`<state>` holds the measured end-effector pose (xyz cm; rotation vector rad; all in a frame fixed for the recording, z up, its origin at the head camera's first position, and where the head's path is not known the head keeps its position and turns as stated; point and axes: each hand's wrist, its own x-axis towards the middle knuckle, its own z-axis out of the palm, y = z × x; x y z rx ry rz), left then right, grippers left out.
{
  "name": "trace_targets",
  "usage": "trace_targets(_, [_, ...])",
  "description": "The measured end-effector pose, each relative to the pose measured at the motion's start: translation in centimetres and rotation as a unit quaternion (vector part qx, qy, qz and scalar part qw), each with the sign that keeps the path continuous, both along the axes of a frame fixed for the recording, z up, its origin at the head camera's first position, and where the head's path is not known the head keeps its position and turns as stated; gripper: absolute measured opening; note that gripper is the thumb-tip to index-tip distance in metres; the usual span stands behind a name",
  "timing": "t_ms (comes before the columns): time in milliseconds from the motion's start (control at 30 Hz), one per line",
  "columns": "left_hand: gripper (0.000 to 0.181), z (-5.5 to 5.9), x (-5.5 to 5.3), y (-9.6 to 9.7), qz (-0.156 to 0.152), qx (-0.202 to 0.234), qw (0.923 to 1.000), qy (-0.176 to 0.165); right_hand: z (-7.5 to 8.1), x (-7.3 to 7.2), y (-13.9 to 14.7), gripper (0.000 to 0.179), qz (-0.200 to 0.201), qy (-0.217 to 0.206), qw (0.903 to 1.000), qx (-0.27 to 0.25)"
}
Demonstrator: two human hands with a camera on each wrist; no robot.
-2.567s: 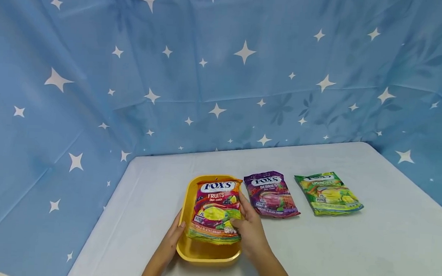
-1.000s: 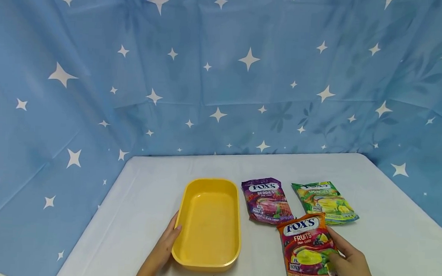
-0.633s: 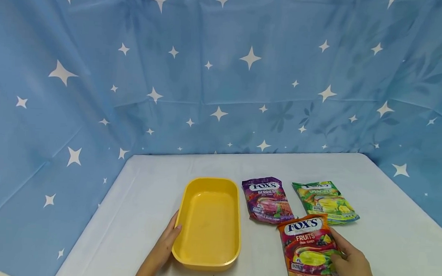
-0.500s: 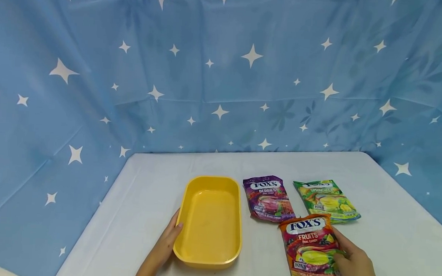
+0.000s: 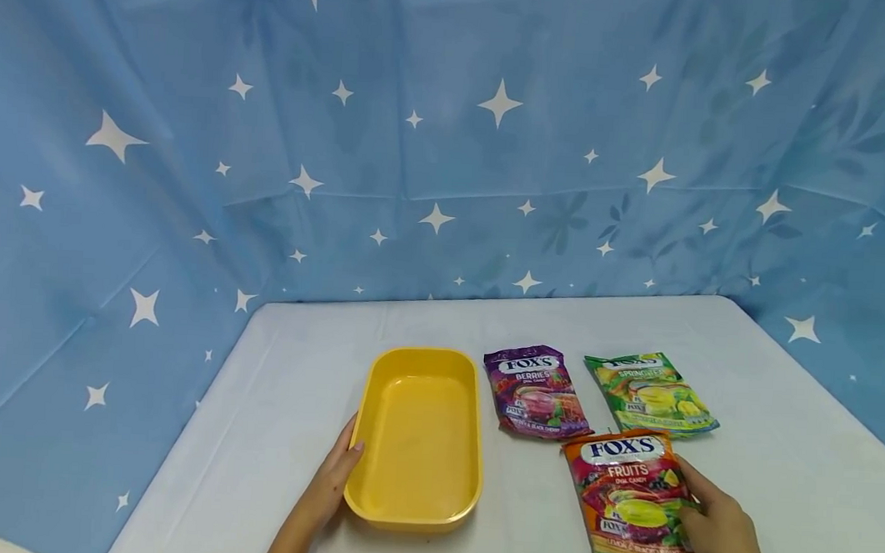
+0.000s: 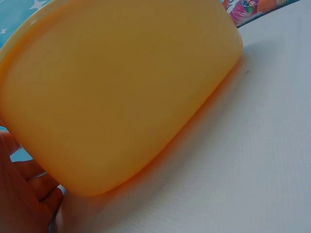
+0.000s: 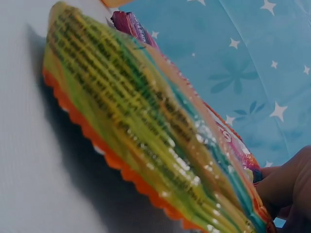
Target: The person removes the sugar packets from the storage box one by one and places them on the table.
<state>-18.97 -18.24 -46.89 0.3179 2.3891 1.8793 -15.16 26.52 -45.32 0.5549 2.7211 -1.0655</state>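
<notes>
A yellow plastic tray (image 5: 415,521) stands on the white table. My left hand (image 5: 336,471) grips its left side, thumb over the rim and fingers against the outer wall. In the left wrist view the tray's underside and wall (image 6: 116,97) fill much of the picture, beside the curled fingers (image 6: 41,187). My right hand (image 5: 722,529) holds an orange and red Fox's Fruits candy bag (image 5: 629,508) by its right edge, thumb on the front. The right wrist view shows this candy bag's (image 7: 126,111) lower end close over the table.
A purple Berries candy bag (image 5: 537,394) lies right of the tray. A green candy bag (image 5: 654,396) lies further right, behind the held one. The white table (image 5: 319,345) ends at a blue curtain (image 5: 344,154) with white stars.
The Fruits candy bag has moved with my right hand from over the tray to the right, in front of the other bags. The left hand has stayed on the tray.
</notes>
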Motion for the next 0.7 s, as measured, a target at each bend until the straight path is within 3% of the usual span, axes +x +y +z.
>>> trace_targets(700, [0.056,-0.20,-0.01,-0.15,-0.003,-0.002,1.0000,-0.001,-0.89,-0.31,0.27,0.066,0.023,-0.020,0.9972,0.068])
